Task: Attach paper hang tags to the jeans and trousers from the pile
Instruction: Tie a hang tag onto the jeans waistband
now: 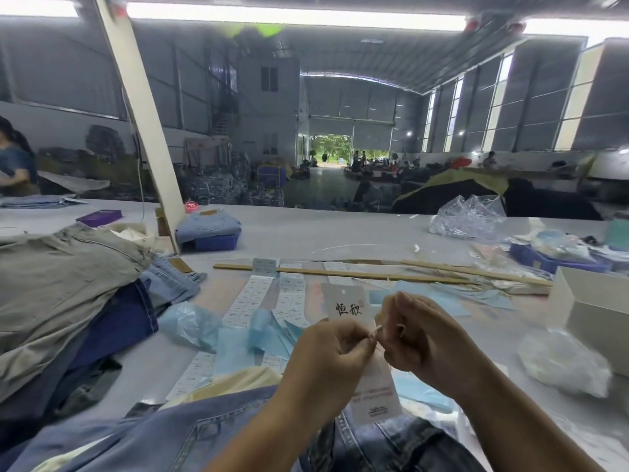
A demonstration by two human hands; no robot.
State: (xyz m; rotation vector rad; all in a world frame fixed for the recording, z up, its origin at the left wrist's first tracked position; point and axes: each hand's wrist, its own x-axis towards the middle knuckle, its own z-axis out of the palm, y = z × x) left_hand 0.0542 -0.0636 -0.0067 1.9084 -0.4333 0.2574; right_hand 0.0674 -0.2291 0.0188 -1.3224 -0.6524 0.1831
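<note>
White hang tag (343, 303) with black characters held up at frame centre, upright, just above and between the two hands. A second tag (374, 393) with small print hangs below the hands at 6 o'clock, over the jeans (177, 434) lying nearest the camera. Left hand (332, 349) has its fingers curled, thumb and forefinger pinching a thin pale string (373, 332) at the tags. Right hand (413, 332) is also curled, fingertips meeting the left at the string; whether it actually clamps the string or only touches, cannot tell.

Pile of trousers (64, 294) at 9 o'clock: grey-green pair on top, dark blue and light blue denim under it, all resting on the table (357, 229). Strips of white sticker labels (253, 294) lie flat at 12 o'clock beyond the hands, with pale blue paper pieces (425, 294) scattered around them. Two long wooden sticks (340, 272) lie across the table past the labels. Crumpled blue plastic bag (190, 323) at 10 o'clock, beside the pile. White box (599, 301) at 3 o'clock; a clear bag (565, 364) just in front of it. Another clear bag (468, 216) at 1 o'clock, far edge. Folded jeans sit on a blue tray (214, 241) at 11 o'clock, next to a slanted white post (143, 114). A person's sleeve (17, 165) shows at far left.
</note>
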